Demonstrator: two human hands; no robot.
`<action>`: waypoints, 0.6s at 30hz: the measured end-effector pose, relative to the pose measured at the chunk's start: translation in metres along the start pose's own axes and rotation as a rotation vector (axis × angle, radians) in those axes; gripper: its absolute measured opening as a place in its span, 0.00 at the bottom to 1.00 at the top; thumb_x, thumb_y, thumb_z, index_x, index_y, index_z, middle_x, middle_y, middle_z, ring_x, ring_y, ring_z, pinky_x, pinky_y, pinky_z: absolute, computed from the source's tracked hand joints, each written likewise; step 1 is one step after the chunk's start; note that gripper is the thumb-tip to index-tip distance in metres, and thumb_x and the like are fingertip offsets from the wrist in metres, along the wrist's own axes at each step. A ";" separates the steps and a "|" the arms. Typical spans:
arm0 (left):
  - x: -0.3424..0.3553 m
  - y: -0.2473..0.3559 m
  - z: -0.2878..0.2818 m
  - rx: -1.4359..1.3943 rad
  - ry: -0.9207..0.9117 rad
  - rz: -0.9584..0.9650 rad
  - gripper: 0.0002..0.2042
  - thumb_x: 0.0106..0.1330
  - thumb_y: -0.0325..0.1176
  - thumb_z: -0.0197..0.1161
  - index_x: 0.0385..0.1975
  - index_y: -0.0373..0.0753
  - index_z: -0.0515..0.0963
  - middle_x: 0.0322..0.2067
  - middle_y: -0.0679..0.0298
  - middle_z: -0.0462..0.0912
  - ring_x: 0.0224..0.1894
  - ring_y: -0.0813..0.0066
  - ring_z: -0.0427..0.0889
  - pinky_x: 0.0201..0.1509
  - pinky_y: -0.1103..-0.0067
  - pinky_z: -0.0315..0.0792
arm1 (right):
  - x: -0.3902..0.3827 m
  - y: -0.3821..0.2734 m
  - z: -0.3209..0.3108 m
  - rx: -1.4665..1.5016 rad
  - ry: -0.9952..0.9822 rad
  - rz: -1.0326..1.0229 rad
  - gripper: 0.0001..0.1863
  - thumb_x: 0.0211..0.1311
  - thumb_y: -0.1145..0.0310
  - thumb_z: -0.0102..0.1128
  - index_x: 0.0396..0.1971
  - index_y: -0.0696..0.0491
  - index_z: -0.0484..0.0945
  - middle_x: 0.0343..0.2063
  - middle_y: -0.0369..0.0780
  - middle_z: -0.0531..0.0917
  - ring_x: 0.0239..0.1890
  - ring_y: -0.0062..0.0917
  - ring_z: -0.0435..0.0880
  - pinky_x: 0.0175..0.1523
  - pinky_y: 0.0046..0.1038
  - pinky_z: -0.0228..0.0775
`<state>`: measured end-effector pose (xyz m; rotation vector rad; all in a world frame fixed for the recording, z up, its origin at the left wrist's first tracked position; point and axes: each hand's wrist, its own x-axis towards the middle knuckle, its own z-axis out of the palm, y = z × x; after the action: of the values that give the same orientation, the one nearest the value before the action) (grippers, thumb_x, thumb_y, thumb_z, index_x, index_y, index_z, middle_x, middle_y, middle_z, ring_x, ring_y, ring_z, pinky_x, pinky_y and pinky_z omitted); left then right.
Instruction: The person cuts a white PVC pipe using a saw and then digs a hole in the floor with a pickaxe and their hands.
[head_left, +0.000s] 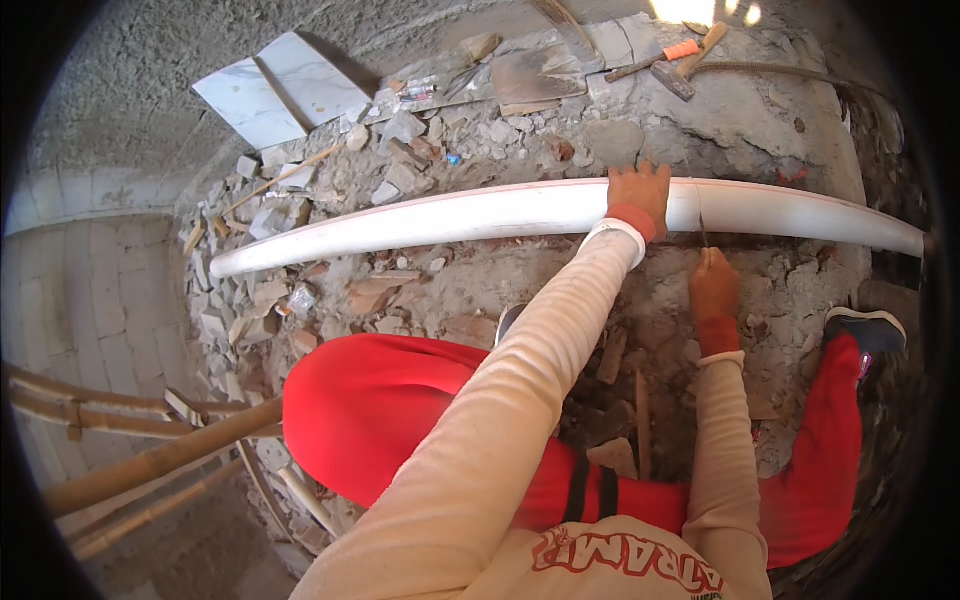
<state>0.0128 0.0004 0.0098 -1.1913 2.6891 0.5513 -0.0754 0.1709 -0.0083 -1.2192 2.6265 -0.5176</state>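
Note:
A long white plastic pipe (450, 215) with a thin red line along it lies across the rubble in front of me. My left hand (640, 194) grips the pipe from above, its fingers bent over the far side. Just to the right, my right hand (714, 285) is closed at the near side of the pipe. Out of its fingers comes a thin dark blade (703, 226), like a hacksaw blade, which runs across the pipe; its far end is hard to make out.
Beyond the pipe lie a hammer (674, 80), a tool with an orange grip (682, 50) and a metal rod (770, 68). Marble-patterned tiles (285, 88) rest at the far left. Broken stones (405, 125) surround the pipe. Bamboo poles (165, 458) stand left of my red-trousered knee.

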 end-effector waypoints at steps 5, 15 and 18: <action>0.000 -0.001 -0.002 0.025 0.041 0.011 0.37 0.40 0.36 0.76 0.56 0.43 0.71 0.49 0.56 0.80 0.51 0.55 0.82 0.58 0.60 0.70 | 0.000 -0.002 -0.002 0.009 0.019 -0.011 0.14 0.73 0.63 0.50 0.30 0.56 0.75 0.25 0.56 0.82 0.32 0.57 0.81 0.35 0.52 0.72; 0.010 0.002 -0.004 -0.026 -0.026 0.009 0.41 0.35 0.36 0.80 0.57 0.47 0.72 0.51 0.56 0.81 0.53 0.52 0.82 0.57 0.60 0.73 | -0.004 0.000 -0.009 -0.145 -0.044 0.047 0.13 0.72 0.61 0.50 0.35 0.53 0.78 0.28 0.53 0.85 0.34 0.51 0.85 0.41 0.50 0.78; 0.008 0.002 -0.007 -0.010 0.004 0.046 0.41 0.34 0.36 0.81 0.56 0.46 0.71 0.50 0.55 0.81 0.52 0.51 0.82 0.55 0.60 0.74 | -0.011 -0.001 -0.019 -0.067 -0.066 0.014 0.13 0.71 0.61 0.51 0.35 0.54 0.78 0.28 0.53 0.84 0.35 0.52 0.85 0.41 0.49 0.78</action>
<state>0.0061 -0.0065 0.0142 -1.1365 2.7266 0.5697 -0.0736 0.1835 0.0095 -1.2150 2.6140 -0.3833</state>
